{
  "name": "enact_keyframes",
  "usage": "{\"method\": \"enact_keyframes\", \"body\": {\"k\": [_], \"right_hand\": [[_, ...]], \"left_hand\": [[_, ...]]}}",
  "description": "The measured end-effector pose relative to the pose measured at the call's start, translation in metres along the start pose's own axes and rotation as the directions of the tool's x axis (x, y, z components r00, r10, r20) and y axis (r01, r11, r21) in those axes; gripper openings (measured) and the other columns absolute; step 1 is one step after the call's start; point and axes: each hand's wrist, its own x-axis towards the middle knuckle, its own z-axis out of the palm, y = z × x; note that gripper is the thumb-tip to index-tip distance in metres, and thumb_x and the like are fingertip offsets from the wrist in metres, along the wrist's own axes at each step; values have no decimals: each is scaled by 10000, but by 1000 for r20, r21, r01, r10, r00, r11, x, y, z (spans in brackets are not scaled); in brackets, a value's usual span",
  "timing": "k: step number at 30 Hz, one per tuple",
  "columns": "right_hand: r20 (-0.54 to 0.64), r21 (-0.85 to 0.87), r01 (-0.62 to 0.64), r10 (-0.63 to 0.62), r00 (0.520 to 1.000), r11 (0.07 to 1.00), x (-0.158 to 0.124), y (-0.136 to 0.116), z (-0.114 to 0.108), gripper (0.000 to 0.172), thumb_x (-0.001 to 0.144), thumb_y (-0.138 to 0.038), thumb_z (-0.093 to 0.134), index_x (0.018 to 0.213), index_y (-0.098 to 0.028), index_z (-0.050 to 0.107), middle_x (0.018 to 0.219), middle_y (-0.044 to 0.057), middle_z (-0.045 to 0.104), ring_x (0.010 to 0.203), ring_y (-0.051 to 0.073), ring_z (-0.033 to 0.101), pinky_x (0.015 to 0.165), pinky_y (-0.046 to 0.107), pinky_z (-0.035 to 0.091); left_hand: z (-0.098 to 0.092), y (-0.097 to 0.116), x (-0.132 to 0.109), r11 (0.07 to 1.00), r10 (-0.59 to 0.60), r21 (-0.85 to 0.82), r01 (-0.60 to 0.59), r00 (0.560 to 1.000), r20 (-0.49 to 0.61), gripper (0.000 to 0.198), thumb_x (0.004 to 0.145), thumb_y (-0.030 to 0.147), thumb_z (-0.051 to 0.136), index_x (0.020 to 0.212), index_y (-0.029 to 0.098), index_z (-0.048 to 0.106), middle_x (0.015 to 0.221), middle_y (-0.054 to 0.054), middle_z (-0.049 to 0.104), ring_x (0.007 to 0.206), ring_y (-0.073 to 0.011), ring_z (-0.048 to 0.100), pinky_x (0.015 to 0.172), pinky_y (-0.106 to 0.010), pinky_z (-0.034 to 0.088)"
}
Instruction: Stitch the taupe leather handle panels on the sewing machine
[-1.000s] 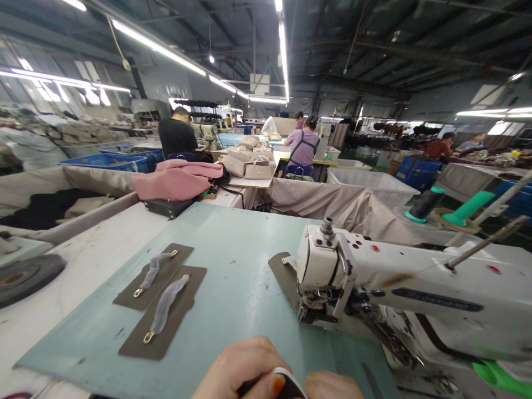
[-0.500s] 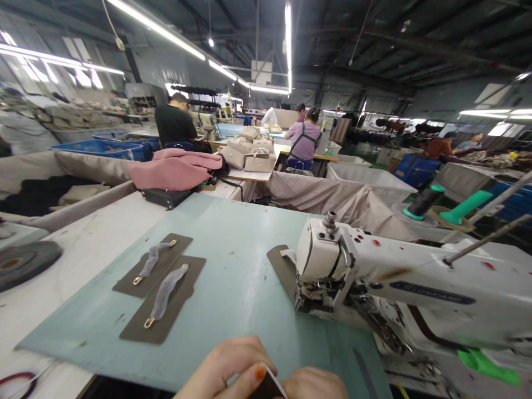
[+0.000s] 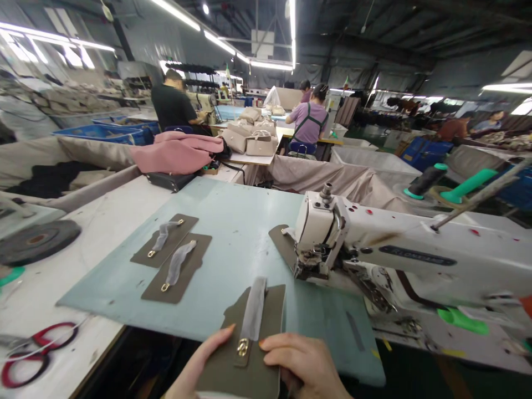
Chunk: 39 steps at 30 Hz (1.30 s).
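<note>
taupe panel [image 3: 260,382] is between the two hands, at the near edge of the pale green desk [image 3: 241,221]; can't tell if its far end touches the surface. left hand [image 3: 197,363] clamped on the left edge, thumb on top, other fingers hidden. right hand [image 3: 301,360] clamped on the right edge, fingertips on the top face next to the clasp. gold clasp [image 3: 243,347] sits between left thumb and right fingertips; strap [image 3: 254,310] in translucent wrap runs from it, away from the hands. two similar panels, upper one [image 3: 143,252] and lower one [image 3: 187,271], lie flat ahead-left of left hand, each with wrapped strap. sewing machine [image 3: 399,238] is ahead-right of right hand, another panel [image 3: 282,246] partly behind its head. red-handled scissors [image 3: 41,360] well left of left hand, dark roll [image 3: 39,241] beyond them.
</note>
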Motion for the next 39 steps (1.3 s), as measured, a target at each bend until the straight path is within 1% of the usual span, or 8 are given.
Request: {"method": "enact_keyframes", "body": {"k": [3,6,8,15,18,24,31,39], "right_hand": [[-256,20,-244,241,936,970,-36,8,2,199,917,-258,496,921,-209,689,1032,88,708,959,175,670,828,235,530],[-467,142,-497,500,729,856,-67,7,0,213,895,-301,542,973,-172,693,1005,108,713,950,207,673,846,265,536],[-474,261,-546,598,646,796,-77,0,0,282,895,-375,546,978,-151,695,914,109,729,883,217,689,820,283,550],[-402,382,-467,599,692,797,-64,-17,8,401,878,-507,529,904,-148,705,715,67,695,695,186,659,681,248,528],[-333,320,-519,606,722,793,-53,-9,11,408,866,-502,544,759,-136,690,597,22,618,535,125,553,523,194,428],[-331,311,-574,652,682,758,-28,26,17,445,905,-429,507,572,-143,577,508,-11,524,485,85,425,489,195,309],[-384,468,-557,726,571,686,1,88,18,482,903,-471,505,552,-154,596,555,6,562,554,115,502,573,213,390],[-395,657,-507,828,398,558,14,132,22,486,846,-551,553,618,-131,639,435,-77,292,412,66,221,422,214,240]], "left_hand": [[12,-6,9,988,-101,-112,106,994,47,226,741,257,710,874,77,681,808,-137,741,744,-259,710,720,-342,578],[17,-9,14,971,-89,-226,84,996,-12,294,723,146,726,983,50,629,865,-145,744,763,-252,717,744,-339,581],[19,-10,13,971,-34,-237,19,998,-57,361,708,130,742,1035,64,603,890,-136,746,772,-258,720,735,-348,587],[22,-15,7,980,39,-193,-42,999,-22,388,690,180,775,1037,85,629,964,-132,741,871,-290,709,800,-365,587],[22,-13,12,985,54,-164,-61,997,-48,359,666,201,797,981,94,660,942,-124,747,855,-290,711,807,-371,582],[18,10,45,990,140,3,-141,985,-100,313,664,277,798,910,115,694,959,-106,747,897,-274,693,794,-322,556],[31,49,127,957,253,154,-247,967,-20,291,749,307,728,960,116,668,924,-90,746,798,-203,675,718,-262,532],[39,65,186,948,233,200,-249,967,99,329,741,345,727,981,137,639,895,-62,745,763,-180,662,706,-264,523]]}}
